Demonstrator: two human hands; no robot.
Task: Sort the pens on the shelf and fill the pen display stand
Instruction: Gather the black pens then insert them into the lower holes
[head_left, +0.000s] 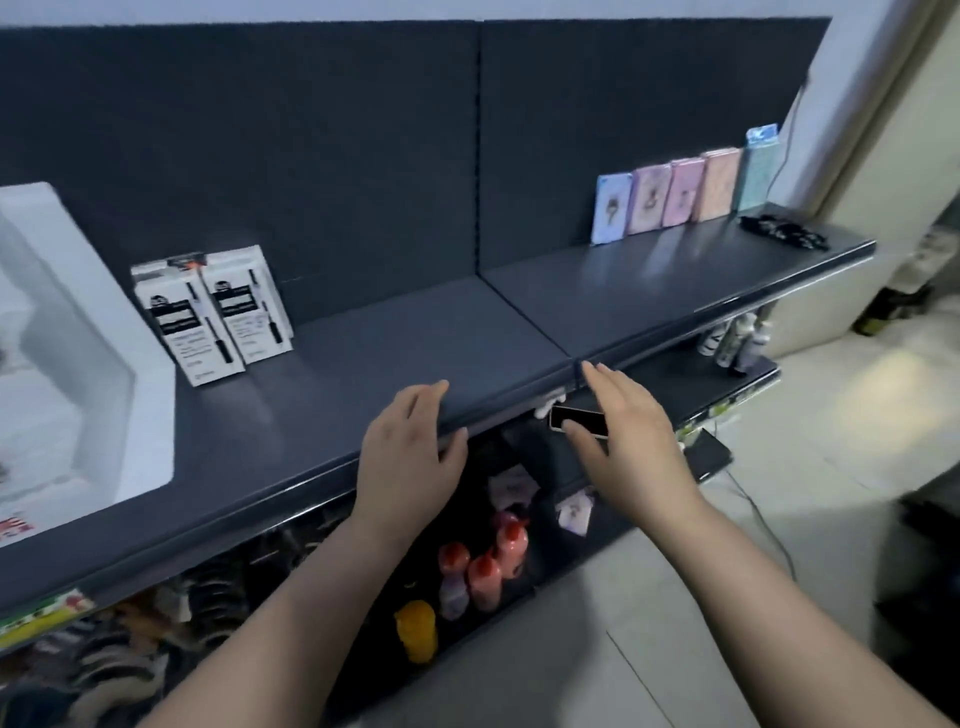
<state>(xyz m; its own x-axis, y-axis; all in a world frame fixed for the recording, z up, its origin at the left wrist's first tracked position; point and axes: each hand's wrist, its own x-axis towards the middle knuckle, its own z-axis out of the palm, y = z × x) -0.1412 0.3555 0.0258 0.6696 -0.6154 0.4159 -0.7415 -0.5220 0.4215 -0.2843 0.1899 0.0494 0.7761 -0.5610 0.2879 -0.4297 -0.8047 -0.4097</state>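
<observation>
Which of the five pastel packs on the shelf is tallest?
The teal pack at the row's far right end; its top rises clearly above the other four.

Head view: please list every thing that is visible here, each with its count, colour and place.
shelf: one, dark grey, across the middle
pen packs: two, white with black print, standing on the left of the shelf
white container: one, far left on the shelf
notebooks: five, pastel blue, pink and green, standing in a row at the back right
black items: small heap, right end of the shelf
red-capped bottles: three, pinkish, lower level
yellow item: one, lower level, in front of the bottles
black card: one, under the shelf edge
left hand: on the front edge of the shelf
right hand: open, by the black card
</observation>
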